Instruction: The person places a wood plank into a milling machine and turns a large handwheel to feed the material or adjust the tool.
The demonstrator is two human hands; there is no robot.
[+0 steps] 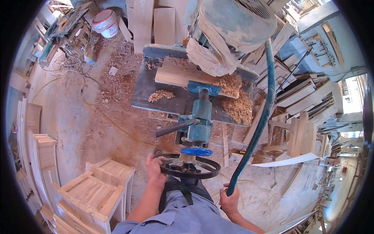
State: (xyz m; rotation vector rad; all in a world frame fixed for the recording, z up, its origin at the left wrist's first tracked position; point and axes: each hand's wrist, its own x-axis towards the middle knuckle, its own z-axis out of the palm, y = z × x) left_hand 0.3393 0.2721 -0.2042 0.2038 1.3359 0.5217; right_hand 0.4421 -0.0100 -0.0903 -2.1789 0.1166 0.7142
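Observation:
My left hand point(155, 170) is closed on the left rim of a black handwheel point(204, 176), in front of my waist. My right hand point(229, 200) grips the lower end of a long teal lever point(264, 114), which runs up to a woodworking machine's motor head point(236, 26). Beneath that head a wooden board point(175, 75) lies on the dark machine table point(143, 90). A blue clamp pad point(204, 88) presses at the board's near side. Between clamp and black wheel sits a small blue handwheel point(196, 151). Cloth and the head hide the cutting tool.
Wood chips point(238, 108) are heaped on the table's right, with a smaller pile point(161, 95) at left. A clamp handle point(175, 128) juts leftward. Wooden cabinet parts point(90, 193) stand at lower left, stacked boards point(304, 96) at right. A cable point(117, 125) crosses the dusty floor.

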